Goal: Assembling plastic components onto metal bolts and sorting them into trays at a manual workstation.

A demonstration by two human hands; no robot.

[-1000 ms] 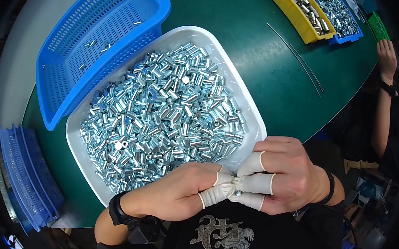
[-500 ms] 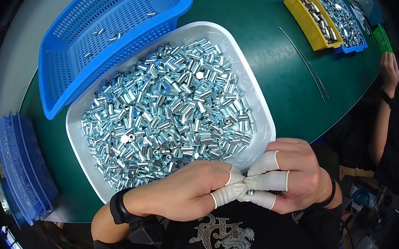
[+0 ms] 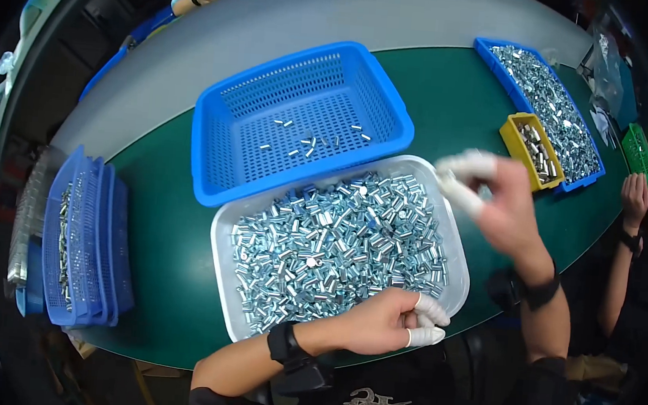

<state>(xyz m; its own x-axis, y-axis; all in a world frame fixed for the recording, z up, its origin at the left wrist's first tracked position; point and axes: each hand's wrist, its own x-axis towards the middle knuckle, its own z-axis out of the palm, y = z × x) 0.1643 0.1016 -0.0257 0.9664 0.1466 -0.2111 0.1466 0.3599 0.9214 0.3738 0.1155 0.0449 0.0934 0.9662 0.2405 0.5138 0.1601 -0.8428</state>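
White finger covers sit on the fingertips of both my hands. My left hand (image 3: pixel 383 323) is at the near edge of a white tub (image 3: pixel 226 301); its thumb and fingers come together in a pinch, and what they hold, if anything, is hidden. In the tub lies a heap of short, shiny metal sleeves (image 3: pixel 335 249), some with a flanged end. My right hand (image 3: pixel 503 205) is raised over the tub's right rim, fingers curled and smeared by motion. A small silvery glint shows among those fingers, too blurred to name.
Behind the tub, a blue perforated basket (image 3: pixel 205 147) contains several loose sleeves. Stacked blue baskets (image 3: pixel 111 247) stand at left. A yellow bin (image 3: pixel 524 148) and blue tray (image 3: pixel 498 68) of metal parts are at right. Other people's hands show at a green basket (image 3: pixel 638 155) and the far edge.
My hands were together at the tub's near right corner, around a small metal piece. Now they are apart, with the right one farther forward. The view has shifted, showing more of the far side.
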